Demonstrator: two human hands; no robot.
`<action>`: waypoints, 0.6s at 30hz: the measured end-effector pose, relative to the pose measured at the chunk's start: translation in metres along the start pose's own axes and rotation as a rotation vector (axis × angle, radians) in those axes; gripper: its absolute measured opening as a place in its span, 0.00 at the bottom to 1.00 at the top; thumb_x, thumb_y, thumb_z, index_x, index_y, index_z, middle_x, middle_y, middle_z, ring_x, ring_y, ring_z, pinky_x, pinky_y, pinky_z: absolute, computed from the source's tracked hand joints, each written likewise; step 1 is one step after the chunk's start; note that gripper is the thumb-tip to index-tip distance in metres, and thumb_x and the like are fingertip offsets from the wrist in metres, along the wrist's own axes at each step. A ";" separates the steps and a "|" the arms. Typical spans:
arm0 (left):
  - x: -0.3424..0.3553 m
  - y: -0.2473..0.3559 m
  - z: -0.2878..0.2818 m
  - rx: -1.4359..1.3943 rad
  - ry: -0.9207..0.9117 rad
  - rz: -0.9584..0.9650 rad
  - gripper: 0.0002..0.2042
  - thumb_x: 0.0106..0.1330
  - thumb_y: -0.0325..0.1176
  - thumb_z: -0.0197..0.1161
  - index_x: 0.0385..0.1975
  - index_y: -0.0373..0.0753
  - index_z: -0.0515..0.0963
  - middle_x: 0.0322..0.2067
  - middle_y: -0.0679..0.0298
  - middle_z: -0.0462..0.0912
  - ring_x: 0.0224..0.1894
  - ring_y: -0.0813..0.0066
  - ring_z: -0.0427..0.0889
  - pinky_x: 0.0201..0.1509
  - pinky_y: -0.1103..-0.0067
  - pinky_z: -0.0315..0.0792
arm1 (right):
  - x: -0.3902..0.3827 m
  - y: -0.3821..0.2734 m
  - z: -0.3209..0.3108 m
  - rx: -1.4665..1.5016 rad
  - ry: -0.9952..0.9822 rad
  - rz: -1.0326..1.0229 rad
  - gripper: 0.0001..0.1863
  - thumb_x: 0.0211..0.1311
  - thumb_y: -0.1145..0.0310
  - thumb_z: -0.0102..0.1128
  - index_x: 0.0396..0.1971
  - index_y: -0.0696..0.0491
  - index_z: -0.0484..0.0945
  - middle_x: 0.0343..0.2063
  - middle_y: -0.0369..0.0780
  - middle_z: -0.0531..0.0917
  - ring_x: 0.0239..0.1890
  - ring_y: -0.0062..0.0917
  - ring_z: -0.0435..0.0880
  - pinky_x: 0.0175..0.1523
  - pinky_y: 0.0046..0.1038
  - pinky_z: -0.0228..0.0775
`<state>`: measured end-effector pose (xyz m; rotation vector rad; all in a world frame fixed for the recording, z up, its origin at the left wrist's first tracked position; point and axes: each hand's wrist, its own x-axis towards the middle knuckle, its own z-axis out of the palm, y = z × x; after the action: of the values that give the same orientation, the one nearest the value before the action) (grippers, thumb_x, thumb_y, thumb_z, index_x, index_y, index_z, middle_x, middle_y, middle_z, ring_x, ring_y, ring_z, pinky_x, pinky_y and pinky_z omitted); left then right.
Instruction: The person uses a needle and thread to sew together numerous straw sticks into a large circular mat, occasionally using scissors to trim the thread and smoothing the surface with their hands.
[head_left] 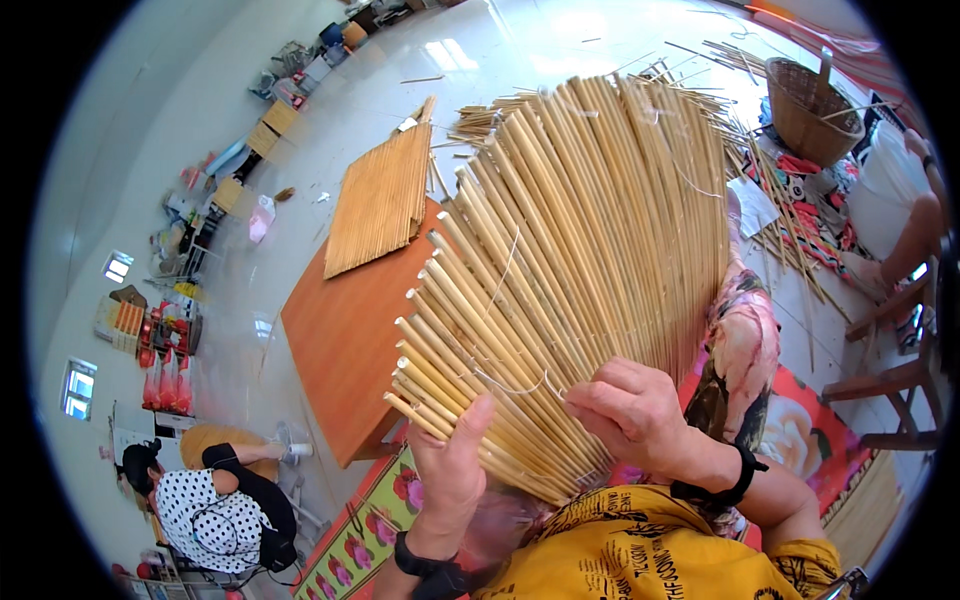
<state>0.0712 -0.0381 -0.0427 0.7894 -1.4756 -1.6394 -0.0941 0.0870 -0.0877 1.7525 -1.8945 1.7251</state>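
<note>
A large fan-shaped mat of straw-coloured reeds (590, 250) spreads out in front of me, its rods lying side by side and its near edge at my lap. My left hand (447, 475) grips the left edge of the mat, thumb on top and fingers tucked beneath the outermost rods. Over the lower middle of the mat, my right hand (635, 412) is closed in a pinch. From near its fingertips a white thread (515, 389) loops across the reeds. Whether a needle is in the pinch cannot be made out.
Left of the mat stands a reddish-brown table (345, 335) bearing a flat slatted panel (380, 200). Loose reeds, a wicker basket (812, 125), a white bucket (885, 195) and a wooden chair (895, 385) are at right. A person in polka dots (205, 515) sits at lower left; another's arm (908, 245) shows at right.
</note>
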 end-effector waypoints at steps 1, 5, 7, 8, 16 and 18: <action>-0.003 0.004 0.001 -0.011 0.021 0.018 0.14 0.65 0.23 0.67 0.51 0.35 0.79 0.45 0.68 0.83 0.46 0.81 0.80 0.54 0.80 0.73 | 0.002 -0.003 0.002 0.015 -0.007 -0.012 0.08 0.52 0.76 0.71 0.32 0.54 0.82 0.21 0.38 0.75 0.24 0.32 0.77 0.28 0.33 0.70; -0.009 0.010 -0.020 -0.018 0.087 0.042 0.16 0.66 0.23 0.66 0.53 0.34 0.78 0.47 0.66 0.83 0.49 0.80 0.80 0.56 0.78 0.73 | 0.012 -0.009 0.009 0.103 -0.026 -0.026 0.08 0.52 0.76 0.70 0.32 0.53 0.82 0.21 0.38 0.74 0.24 0.33 0.77 0.27 0.34 0.70; -0.013 0.011 -0.026 -0.069 0.138 0.021 0.16 0.67 0.22 0.65 0.54 0.34 0.78 0.47 0.66 0.83 0.50 0.80 0.79 0.57 0.78 0.73 | 0.015 -0.012 0.011 0.137 -0.058 -0.018 0.08 0.52 0.77 0.70 0.32 0.53 0.82 0.21 0.38 0.74 0.24 0.33 0.77 0.27 0.34 0.70; -0.014 0.008 -0.029 -0.071 0.166 0.025 0.16 0.67 0.22 0.65 0.54 0.34 0.78 0.48 0.66 0.83 0.50 0.80 0.80 0.57 0.78 0.73 | 0.015 -0.013 0.013 0.151 -0.075 -0.010 0.08 0.52 0.77 0.70 0.33 0.53 0.82 0.21 0.38 0.74 0.24 0.32 0.77 0.27 0.34 0.70; -0.001 -0.013 -0.037 0.028 0.205 0.005 0.10 0.66 0.22 0.66 0.46 0.35 0.81 0.43 0.69 0.83 0.44 0.84 0.80 0.51 0.82 0.74 | 0.001 -0.011 0.018 0.108 -0.160 -0.017 0.09 0.52 0.76 0.71 0.33 0.52 0.81 0.22 0.38 0.75 0.25 0.33 0.78 0.29 0.34 0.71; 0.001 -0.016 -0.033 0.117 0.179 0.010 0.09 0.66 0.23 0.67 0.45 0.35 0.82 0.42 0.69 0.84 0.43 0.84 0.80 0.49 0.83 0.74 | -0.003 -0.007 0.018 0.066 -0.141 -0.007 0.10 0.52 0.76 0.70 0.34 0.52 0.81 0.24 0.38 0.75 0.27 0.33 0.78 0.30 0.34 0.71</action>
<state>0.0965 -0.0549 -0.0633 0.9661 -1.4555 -1.4451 -0.0775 0.0781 -0.0922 1.9505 -1.9011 1.7240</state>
